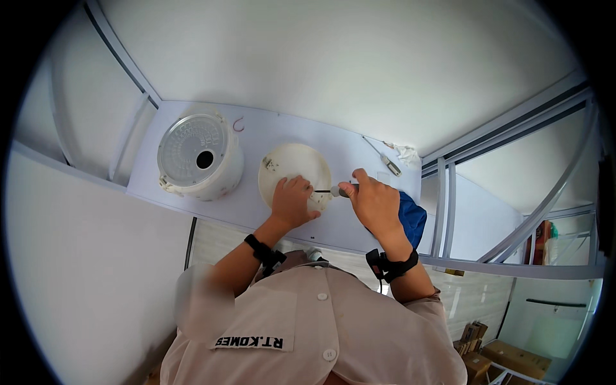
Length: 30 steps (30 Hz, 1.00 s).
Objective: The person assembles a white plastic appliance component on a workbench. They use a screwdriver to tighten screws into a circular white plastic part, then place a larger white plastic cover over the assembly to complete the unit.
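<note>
In the middle of the table lies a round, shallow white cover (283, 154) with dark smudges on its upper left and lower right. My left hand (292, 200) grips it at the near edge, fingers over the inside and thumb low by the rim. My right hand (375, 204) is closed round the handle of a screwdriver (323, 191). The thin dark shaft points left across the cover's right side, its tip close to my left fingertips. Whether the tip touches anything is too small to tell.
At the left stands a round white appliance body (218, 176) with a perforated metal face and dark centre hole. Behind it lies a thin reddish wire (238, 124). At the back right are another screwdriver (390, 165) and crumpled white plastic (407, 154). Blue cloth (412, 219) sits beside my right wrist.
</note>
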Each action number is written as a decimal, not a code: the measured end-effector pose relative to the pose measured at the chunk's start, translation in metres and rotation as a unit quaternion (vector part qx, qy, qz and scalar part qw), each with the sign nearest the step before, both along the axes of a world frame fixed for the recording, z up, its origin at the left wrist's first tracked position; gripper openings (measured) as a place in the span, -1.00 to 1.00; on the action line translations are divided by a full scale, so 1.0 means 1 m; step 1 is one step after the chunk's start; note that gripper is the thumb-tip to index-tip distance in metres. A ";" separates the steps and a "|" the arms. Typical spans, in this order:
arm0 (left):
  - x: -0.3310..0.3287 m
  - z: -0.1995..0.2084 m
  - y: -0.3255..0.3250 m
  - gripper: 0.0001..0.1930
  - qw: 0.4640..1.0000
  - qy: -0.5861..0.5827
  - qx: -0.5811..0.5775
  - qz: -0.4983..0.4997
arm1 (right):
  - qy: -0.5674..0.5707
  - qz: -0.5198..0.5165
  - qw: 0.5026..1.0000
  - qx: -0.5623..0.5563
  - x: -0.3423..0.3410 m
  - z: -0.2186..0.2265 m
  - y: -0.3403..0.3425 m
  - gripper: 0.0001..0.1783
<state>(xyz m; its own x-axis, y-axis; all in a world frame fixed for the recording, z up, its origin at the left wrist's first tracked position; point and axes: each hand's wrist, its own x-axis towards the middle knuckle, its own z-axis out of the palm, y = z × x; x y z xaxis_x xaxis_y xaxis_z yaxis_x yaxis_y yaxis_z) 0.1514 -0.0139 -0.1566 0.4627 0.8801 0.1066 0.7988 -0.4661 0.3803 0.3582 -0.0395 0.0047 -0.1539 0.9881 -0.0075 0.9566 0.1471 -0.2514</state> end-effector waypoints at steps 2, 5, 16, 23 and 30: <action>-0.001 -0.002 0.000 -0.31 1.000 -0.005 0.007 -0.002 | 0.024 0.007 0.998 0.054 -0.001 0.001 -0.006 -0.49; -0.001 -0.002 0.000 -0.30 1.000 -0.006 0.008 -0.003 | 0.136 0.089 0.976 0.144 0.005 -0.008 -0.005 -0.53; -0.002 -0.007 0.000 -0.30 1.000 -0.013 0.015 0.001 | 0.068 0.030 0.994 0.081 -0.004 0.000 -0.011 -0.61; -0.001 -0.007 0.000 -0.27 1.000 -0.011 0.018 -0.001 | 0.048 0.081 0.991 0.090 0.001 -0.007 -0.007 -0.77; -0.001 -0.005 0.000 -0.32 1.000 -0.024 0.019 -0.002 | 0.113 0.006 0.990 0.088 -0.009 -0.019 -0.009 -0.77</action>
